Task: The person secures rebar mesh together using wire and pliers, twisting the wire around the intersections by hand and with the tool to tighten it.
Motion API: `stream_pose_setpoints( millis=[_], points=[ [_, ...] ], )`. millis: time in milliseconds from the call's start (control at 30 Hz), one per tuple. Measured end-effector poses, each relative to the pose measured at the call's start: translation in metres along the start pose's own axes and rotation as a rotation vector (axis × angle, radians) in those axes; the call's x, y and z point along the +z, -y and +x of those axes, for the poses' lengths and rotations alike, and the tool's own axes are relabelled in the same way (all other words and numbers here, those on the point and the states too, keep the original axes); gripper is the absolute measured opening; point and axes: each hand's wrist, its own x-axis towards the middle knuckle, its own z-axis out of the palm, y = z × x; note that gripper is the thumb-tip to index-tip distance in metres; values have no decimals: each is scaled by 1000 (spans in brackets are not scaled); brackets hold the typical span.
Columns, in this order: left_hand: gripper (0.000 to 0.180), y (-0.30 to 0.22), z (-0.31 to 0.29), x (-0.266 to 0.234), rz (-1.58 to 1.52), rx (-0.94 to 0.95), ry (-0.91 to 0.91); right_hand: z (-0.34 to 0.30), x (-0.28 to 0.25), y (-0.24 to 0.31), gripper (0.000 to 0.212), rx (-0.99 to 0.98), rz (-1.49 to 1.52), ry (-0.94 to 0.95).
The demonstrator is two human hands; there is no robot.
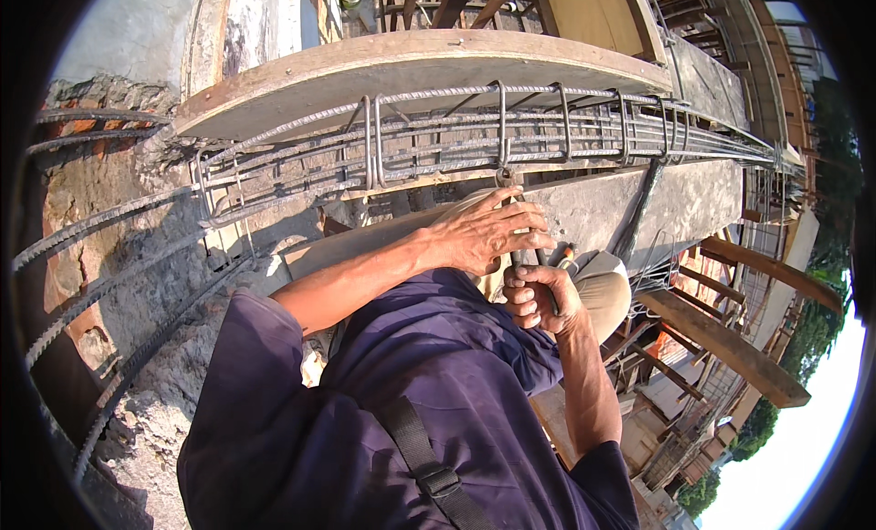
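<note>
Head view: pincers point(505, 177) in both hands, tip at rebar cage point(501, 129) ahead
Left hand point(479, 233): loosely curled around pincers
Right hand point(547, 299): closed round handles
Room: narrow ahead, edged by board point(420, 65) beyond cage

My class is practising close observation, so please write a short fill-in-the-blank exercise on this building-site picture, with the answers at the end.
1. The right hand grips the metal tool by its ____.
2. In the picture, the left hand lies ____ (above or below) the rebar cage.
3. The buckled strap across the shirt is ____ in colour.
Missing words: handles; below; black.
</note>
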Motion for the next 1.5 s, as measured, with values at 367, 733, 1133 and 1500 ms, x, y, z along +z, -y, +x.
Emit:
stream_pose_setpoints(
  millis=[367, 733, 1133, 1500],
  points=[
    [31, 37, 87, 27, -263, -433, -530, -85, 179, 111, 54, -406, -2470, -943],
    [32, 55, 130, -4, -444, -801, -586, -10, 174, 194, 4, -374, -2993, -945],
    [63, 27, 48, -15, 0, -257, -316, -11, -15, 48, 38, -414, -1731, -1137],
    [54, 98, 5, -19, -452, -1087, -115, 99, -84, -4, 28, -825, -1366, -1135]
  ],
)
